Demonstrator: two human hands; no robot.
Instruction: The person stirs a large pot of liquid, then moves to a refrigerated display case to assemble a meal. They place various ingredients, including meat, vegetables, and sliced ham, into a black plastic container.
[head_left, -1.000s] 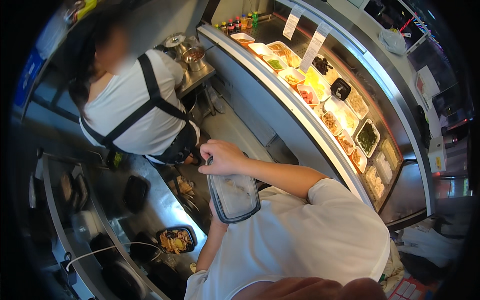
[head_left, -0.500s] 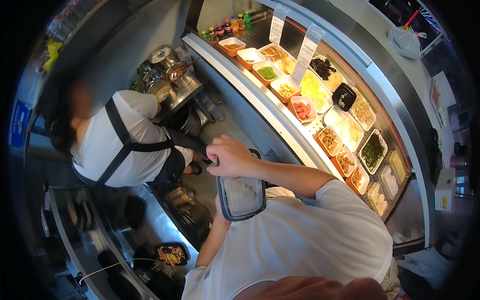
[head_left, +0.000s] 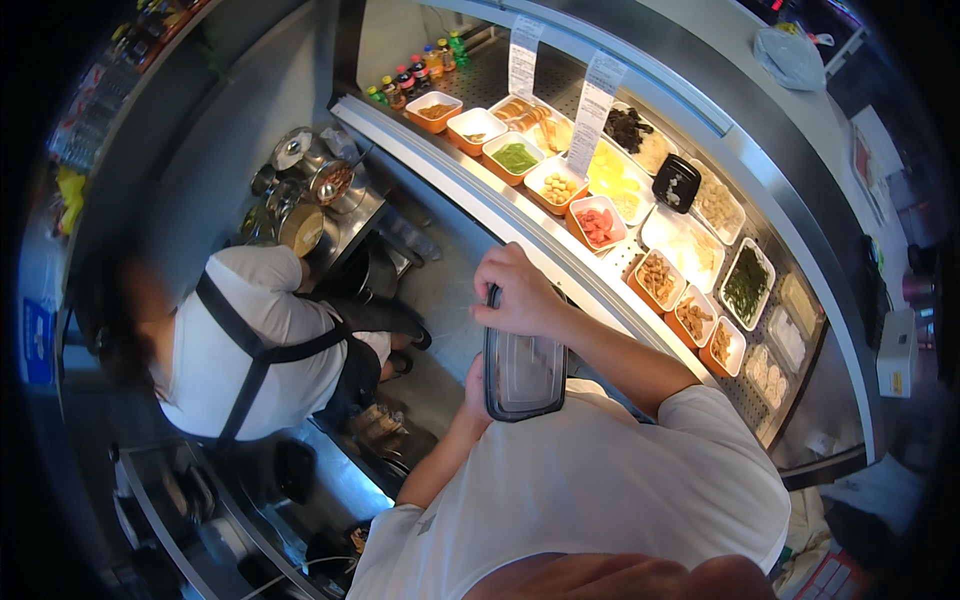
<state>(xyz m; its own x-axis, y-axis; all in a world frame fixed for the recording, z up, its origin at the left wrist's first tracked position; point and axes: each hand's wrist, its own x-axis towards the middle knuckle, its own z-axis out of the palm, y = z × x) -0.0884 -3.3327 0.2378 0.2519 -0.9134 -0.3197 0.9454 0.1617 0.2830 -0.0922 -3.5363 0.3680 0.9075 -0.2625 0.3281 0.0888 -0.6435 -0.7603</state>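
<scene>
Right hand (head_left: 520,292): what is its state?

Fingers are curled and the thumb is bent in; it grips the far end of the lidded container (head_left: 525,385). The container extends from that hand toward the wearer's body.

And the left hand (head_left: 476,388)?

It bears against the container's left side, closer to the body than the right hand. Its fingers are hidden, so how far they are bent cannot be told.

Which stage is shown?

Covering appears done: a translucent lid (head_left: 530,362) lies across the top. Whether its rim is fully seated cannot be confirmed. Release is not yet done; both hands contact the container.

State the surroundings.

Right of the right hand: the food display counter (head_left: 450,178), with a tub of pink pieces (head_left: 598,220) near. Left of the left hand: a co-worker (head_left: 260,340) with black straps, and a steel worktop (head_left: 345,475).
</scene>
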